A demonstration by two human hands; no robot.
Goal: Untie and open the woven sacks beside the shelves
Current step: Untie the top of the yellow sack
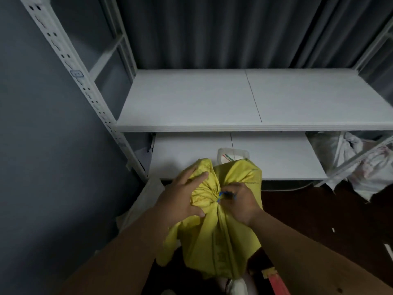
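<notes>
A yellow woven sack (217, 237) stands on the floor in front of the white shelves, its neck gathered and bound with a blue tie (222, 195). My left hand (180, 199) lies over the bunched top of the sack, fingers spread, thumb pressed against the fabric. My right hand (242, 203) is at the knot, its curled fingers pinching the blue tie. The fingertips of that hand are partly hidden by the fabric.
White metal shelves (191, 126) stand directly ahead, with a slotted upright (89, 90) at left. A white plastic container (232, 155) sits on the low shelf behind the sack. White woven sacks (365, 167) lie at right and another white sack (146, 199) at left. Red and yellow item (274, 279) at the bottom.
</notes>
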